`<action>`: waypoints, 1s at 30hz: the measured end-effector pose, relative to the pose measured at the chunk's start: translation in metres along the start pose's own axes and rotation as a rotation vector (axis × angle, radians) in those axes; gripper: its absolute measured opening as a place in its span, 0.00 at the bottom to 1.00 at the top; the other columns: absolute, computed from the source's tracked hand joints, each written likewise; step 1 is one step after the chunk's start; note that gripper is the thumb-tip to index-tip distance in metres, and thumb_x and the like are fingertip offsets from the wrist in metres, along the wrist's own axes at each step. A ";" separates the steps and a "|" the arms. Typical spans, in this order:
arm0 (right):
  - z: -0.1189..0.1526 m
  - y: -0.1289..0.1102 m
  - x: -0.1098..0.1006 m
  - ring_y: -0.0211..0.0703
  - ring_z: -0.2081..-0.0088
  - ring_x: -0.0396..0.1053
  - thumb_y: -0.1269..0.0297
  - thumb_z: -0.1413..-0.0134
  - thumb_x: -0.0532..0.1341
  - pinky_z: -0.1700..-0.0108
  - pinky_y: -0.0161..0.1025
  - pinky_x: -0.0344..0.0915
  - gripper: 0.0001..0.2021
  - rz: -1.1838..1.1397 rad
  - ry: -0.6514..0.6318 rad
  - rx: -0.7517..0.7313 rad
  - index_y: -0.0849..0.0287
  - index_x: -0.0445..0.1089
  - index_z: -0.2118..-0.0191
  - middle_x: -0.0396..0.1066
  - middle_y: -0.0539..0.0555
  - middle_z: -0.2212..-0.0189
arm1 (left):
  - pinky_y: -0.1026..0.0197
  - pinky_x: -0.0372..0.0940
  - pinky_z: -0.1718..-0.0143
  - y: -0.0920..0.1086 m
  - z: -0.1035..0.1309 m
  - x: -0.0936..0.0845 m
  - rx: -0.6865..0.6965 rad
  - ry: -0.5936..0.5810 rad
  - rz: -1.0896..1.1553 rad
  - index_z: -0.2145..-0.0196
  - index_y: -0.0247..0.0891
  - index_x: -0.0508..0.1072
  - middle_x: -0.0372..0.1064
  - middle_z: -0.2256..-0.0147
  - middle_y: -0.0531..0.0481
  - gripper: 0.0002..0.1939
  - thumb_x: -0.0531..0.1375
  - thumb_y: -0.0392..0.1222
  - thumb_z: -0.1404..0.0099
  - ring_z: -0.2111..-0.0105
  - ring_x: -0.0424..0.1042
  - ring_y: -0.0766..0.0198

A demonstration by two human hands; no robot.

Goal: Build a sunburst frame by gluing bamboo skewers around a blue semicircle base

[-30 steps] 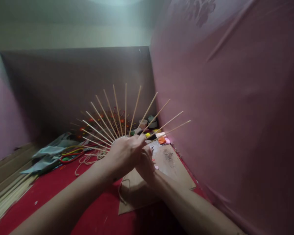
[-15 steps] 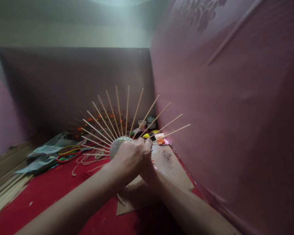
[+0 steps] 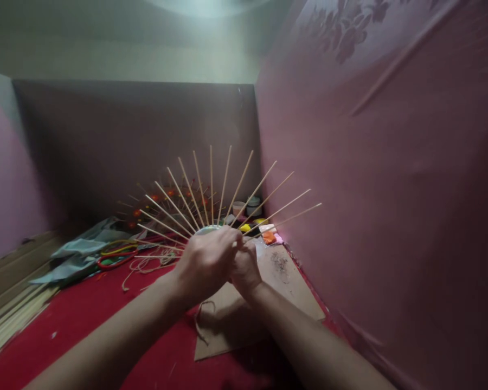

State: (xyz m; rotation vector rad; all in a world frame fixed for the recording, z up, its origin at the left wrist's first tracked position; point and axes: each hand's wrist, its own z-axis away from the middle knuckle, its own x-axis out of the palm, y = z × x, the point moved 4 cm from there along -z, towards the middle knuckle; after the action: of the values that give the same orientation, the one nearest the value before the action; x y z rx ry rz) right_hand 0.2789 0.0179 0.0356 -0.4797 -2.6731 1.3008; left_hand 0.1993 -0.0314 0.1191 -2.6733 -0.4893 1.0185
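A round pale disc (image 3: 210, 229) with thin wooden sticks (image 3: 211, 184) fanned out from its rim is mostly hidden behind my hands. My left hand (image 3: 209, 257) is closed across the front of it, its fingers bent toward the right. Pressed against those fingers is my right hand (image 3: 245, 265), also closed, at the right side of the disc. What the fingers of each hand pinch is too small and covered to make out. A piece of twine (image 3: 198, 322) hangs or lies below my hands, over the cardboard's left edge.
Cardboard (image 3: 305, 295) lies on the red cloth (image 3: 85, 325). Scissors (image 3: 117, 257), pale blue fabric (image 3: 79, 254) and tangled twine (image 3: 148, 264) are at left. A decorated stick piece (image 3: 171, 193), a cup (image 3: 238, 207) and a jar (image 3: 253, 205) stand behind; a pink wall (image 3: 370, 189) rises at right.
The fanned sticks have turned and shifted slightly right. My hands cover more of the disc, and more of the twine below them shows. The view has moved a little.
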 end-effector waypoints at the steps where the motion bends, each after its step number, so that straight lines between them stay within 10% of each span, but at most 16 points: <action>1: 0.001 0.000 0.000 0.38 0.77 0.68 0.58 0.41 0.53 0.78 0.35 0.67 0.15 -0.061 0.025 0.048 0.64 0.71 0.62 0.73 0.52 0.73 | 0.64 0.65 0.71 -0.004 0.003 -0.010 -0.050 0.102 0.036 0.67 0.36 0.67 0.71 0.72 0.48 0.08 0.50 0.32 0.34 0.73 0.70 0.67; 9: 0.012 0.003 0.002 0.37 0.80 0.69 0.56 0.55 0.65 0.86 0.28 0.56 0.14 -0.481 0.122 0.392 0.63 0.74 0.66 0.73 0.49 0.79 | 0.69 0.61 0.78 -0.037 0.020 -0.022 -0.642 0.167 0.307 0.70 0.36 0.67 0.65 0.79 0.56 0.07 0.53 0.38 0.34 0.82 0.64 0.73; 30: 0.018 -0.020 0.003 0.31 0.82 0.60 0.57 0.45 0.60 0.84 0.29 0.56 0.13 -0.286 -0.032 0.116 0.61 0.76 0.64 0.70 0.48 0.79 | 0.70 0.59 0.80 -0.044 0.037 -0.006 -0.540 0.106 0.290 0.70 0.35 0.68 0.66 0.81 0.56 0.08 0.54 0.38 0.34 0.83 0.64 0.73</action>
State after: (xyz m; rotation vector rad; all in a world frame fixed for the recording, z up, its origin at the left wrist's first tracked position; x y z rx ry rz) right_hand 0.2669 -0.0062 0.0404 -0.0588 -2.5524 1.3736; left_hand 0.1605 0.0098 0.1107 -3.3389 -0.4071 0.9064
